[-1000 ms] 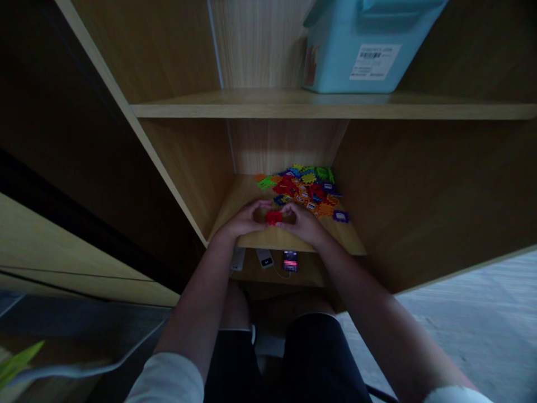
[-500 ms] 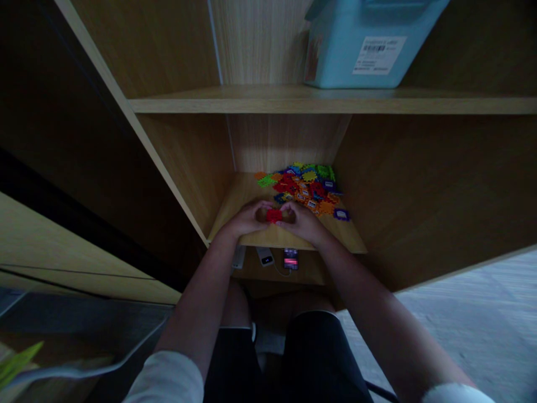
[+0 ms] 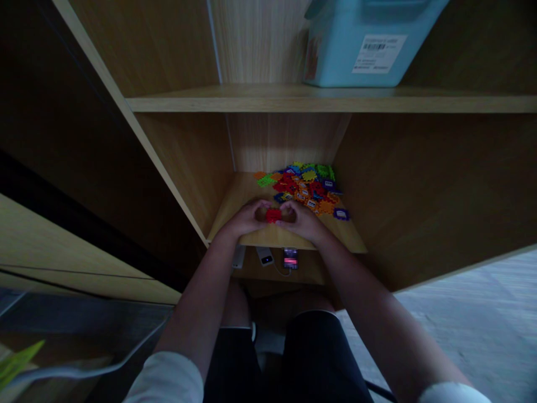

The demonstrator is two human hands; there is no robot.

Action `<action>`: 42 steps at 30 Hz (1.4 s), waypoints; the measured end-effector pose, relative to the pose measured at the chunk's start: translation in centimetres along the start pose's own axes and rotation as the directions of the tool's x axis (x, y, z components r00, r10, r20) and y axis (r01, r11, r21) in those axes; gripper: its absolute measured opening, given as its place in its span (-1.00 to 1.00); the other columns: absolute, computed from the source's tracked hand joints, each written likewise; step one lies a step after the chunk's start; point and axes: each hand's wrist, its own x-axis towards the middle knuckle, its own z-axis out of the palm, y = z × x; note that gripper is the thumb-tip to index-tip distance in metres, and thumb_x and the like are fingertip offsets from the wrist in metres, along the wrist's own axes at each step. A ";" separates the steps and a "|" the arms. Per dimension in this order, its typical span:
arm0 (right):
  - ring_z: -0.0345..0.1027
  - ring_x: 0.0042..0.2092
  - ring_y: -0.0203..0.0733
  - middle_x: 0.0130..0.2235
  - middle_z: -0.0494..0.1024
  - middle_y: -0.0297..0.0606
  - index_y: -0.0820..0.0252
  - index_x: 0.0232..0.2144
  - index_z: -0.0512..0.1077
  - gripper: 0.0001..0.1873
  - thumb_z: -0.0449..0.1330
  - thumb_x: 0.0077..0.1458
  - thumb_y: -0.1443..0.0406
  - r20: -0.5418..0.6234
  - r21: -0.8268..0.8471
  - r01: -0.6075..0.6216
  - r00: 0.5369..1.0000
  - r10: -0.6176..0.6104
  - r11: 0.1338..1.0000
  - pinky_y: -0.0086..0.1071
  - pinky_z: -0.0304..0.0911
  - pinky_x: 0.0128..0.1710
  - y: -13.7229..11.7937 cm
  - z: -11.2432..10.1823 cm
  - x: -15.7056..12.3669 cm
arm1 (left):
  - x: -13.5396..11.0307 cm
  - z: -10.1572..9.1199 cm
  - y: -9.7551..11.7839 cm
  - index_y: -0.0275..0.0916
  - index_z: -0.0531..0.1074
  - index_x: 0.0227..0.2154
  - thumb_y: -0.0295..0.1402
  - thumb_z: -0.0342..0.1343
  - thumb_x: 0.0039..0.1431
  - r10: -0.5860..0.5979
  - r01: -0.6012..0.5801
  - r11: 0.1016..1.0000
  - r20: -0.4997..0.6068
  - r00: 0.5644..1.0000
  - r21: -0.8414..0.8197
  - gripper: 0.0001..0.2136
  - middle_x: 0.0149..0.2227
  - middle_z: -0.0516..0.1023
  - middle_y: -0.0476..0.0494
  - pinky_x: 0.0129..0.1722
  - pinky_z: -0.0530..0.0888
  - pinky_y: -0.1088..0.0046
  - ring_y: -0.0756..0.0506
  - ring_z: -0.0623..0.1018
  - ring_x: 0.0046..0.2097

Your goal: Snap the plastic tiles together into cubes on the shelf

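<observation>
A small red plastic building piece (image 3: pixel 274 215) is between my two hands, just above the front of the wooden shelf board (image 3: pixel 229 224). My left hand (image 3: pixel 248 217) pinches its left side with thumb and fingers. On its right side, my right hand (image 3: pixel 300 218) grips it the same way. Behind my hands lies a heap of interlocking plastic pieces (image 3: pixel 310 187) in red, orange, yellow, green and blue, many with toothed edges. A purple frame-like piece (image 3: pixel 341 214) sits at the heap's right front.
Overhead, a blue plastic bin (image 3: pixel 356 56) with a white label stands on the upper shelf (image 3: pixel 251 103). Below the board are a lit phone (image 3: pixel 290 258) and a white power bank (image 3: pixel 264 256) with a cable. Cabinet side walls (image 3: pixel 403 184) close in on both sides.
Almost nothing differs. Both hands keep their hold on the red piece, which has turned very slightly; the view has shifted a touch.
</observation>
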 end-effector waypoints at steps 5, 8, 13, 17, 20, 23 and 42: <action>0.52 -0.06 -0.02 -0.06 0.64 -0.23 0.05 -0.06 0.47 -0.60 0.45 0.07 0.16 0.005 -0.006 0.002 1.000 -0.001 1.000 -0.14 0.42 -0.02 0.4 0.2 0.0 | 0.1 0.1 -0.4 -0.15 0.53 0.12 -0.41 0.43 -0.03 0.009 -0.009 1.000 -0.005 1.000 0.026 -0.42 0.07 0.61 -0.22 0.23 0.44 0.08 -0.28 0.56 0.14; 0.52 -0.05 -0.03 -0.05 0.64 -0.22 0.07 -0.05 0.46 -0.58 0.44 0.07 0.18 0.022 0.007 -0.003 1.000 0.003 1.000 -0.15 0.41 0.00 0.6 0.3 0.0 | 0.1 0.2 -0.6 -0.16 0.51 0.13 -0.40 0.41 0.00 0.013 -0.012 0.999 -0.008 1.000 0.048 -0.44 0.04 0.61 -0.20 0.18 0.47 0.10 -0.25 0.57 0.09; 0.51 -0.03 -0.04 -0.03 0.64 -0.21 0.07 -0.04 0.45 -0.58 0.43 0.07 0.18 0.029 0.012 -0.008 1.000 0.008 1.000 -0.16 0.41 0.02 0.4 0.3 0.1 | 0.1 0.3 -0.6 -0.13 0.50 0.13 -0.40 0.39 0.01 0.040 -0.041 0.998 0.012 0.999 0.056 -0.44 0.10 0.59 -0.18 0.21 0.46 0.09 -0.25 0.56 0.14; 0.51 -0.04 -0.04 -0.04 0.64 -0.22 0.07 -0.05 0.45 -0.59 0.43 0.07 0.20 0.028 0.011 -0.003 1.000 0.003 1.000 -0.15 0.40 0.03 0.3 0.2 0.1 | 0.1 0.3 -0.7 -0.14 0.50 0.13 -0.37 0.39 0.04 0.040 -0.040 0.998 0.003 0.999 0.056 -0.47 0.07 0.59 -0.20 0.19 0.47 0.10 -0.24 0.56 0.12; 0.51 -0.02 -0.04 -0.03 0.63 -0.22 0.07 -0.04 0.45 -0.59 0.43 0.08 0.20 0.038 0.006 0.005 0.999 -0.005 1.000 -0.15 0.40 0.06 0.4 0.2 0.1 | 0.1 0.3 -0.7 -0.16 0.51 0.11 -0.34 0.40 0.05 0.034 -0.034 0.998 -0.004 0.999 0.057 -0.49 0.02 0.59 -0.19 0.14 0.49 0.13 -0.22 0.57 0.05; 0.51 0.00 -0.04 -0.02 0.63 -0.23 0.07 -0.02 0.45 -0.59 0.43 0.09 0.22 0.043 -0.006 0.006 0.999 -0.006 1.000 -0.16 0.39 0.08 0.5 0.2 0.0 | 0.1 0.3 -0.5 -0.17 0.52 0.09 -0.35 0.39 0.05 0.028 -0.027 0.998 -0.013 1.000 0.061 -0.51 -0.03 0.59 -0.18 0.10 0.49 0.16 -0.20 0.57 0.01; 0.52 -0.02 -0.04 -0.04 0.64 -0.23 0.07 -0.02 0.47 -0.59 0.43 0.09 0.22 0.035 -0.026 0.014 0.999 -0.013 1.000 -0.16 0.40 0.05 0.9 0.5 0.1 | 0.1 0.7 -0.8 -0.17 0.51 0.08 -0.40 0.37 0.06 0.033 -0.032 0.999 -0.027 0.999 0.038 -0.53 -0.07 0.60 -0.15 0.04 0.52 0.20 -0.17 0.58 -0.04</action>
